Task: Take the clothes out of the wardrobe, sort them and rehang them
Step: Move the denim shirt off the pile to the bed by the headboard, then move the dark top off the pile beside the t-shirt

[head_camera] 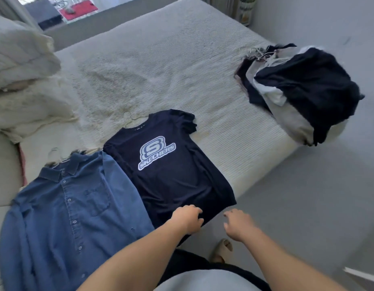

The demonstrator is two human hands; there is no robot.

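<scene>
A navy cotton T-shirt with a pale printed logo (169, 164) lies flat on the cream ribbed bedspread (161, 70), collar toward the far side, hem at the near edge, its long axis running away from the person. Just beside it on the left lies a blue denim button shirt (66, 217), collar likewise away. The left hand (188, 219) rests on the T-shirt's hem, fingers curled, apparently gripping the fabric. The right hand (238, 224) hovers just off the hem, fingers loosely bent, holding nothing. A heap of dark and grey clothes (297, 91) sits at the far right corner
</scene>
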